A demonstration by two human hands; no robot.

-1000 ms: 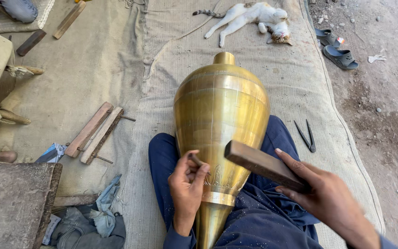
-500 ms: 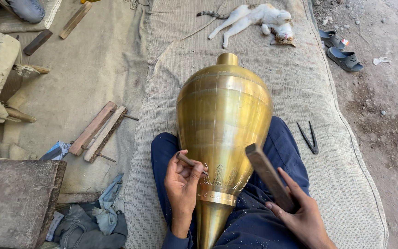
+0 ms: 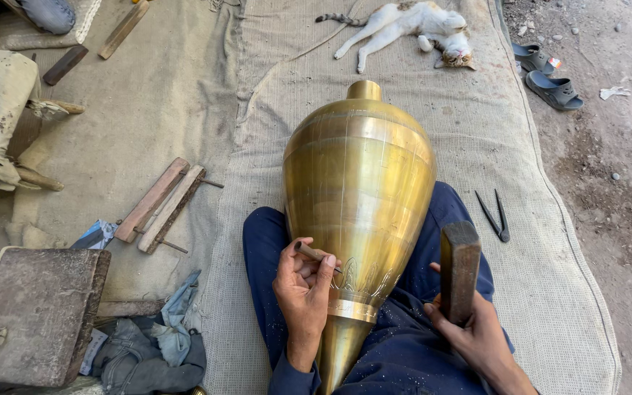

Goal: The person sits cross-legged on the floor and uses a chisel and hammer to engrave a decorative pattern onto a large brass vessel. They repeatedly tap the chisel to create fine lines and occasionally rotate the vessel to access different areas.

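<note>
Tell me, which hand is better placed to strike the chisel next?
Right, most likely. The right hand holds the wooden block raised beside the brass vessel, while the left hand pins the chisel against the engraving.

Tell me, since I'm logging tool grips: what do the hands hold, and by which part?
Left hand pinches a thin chisel along its shaft; right hand grips a wooden block by its lower end.

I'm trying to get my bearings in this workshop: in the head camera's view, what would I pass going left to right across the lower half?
Grey stone slab → two wooden sticks → left hand pinching a small chisel → brass vase → right hand gripping a wooden block → black pincers.
</note>
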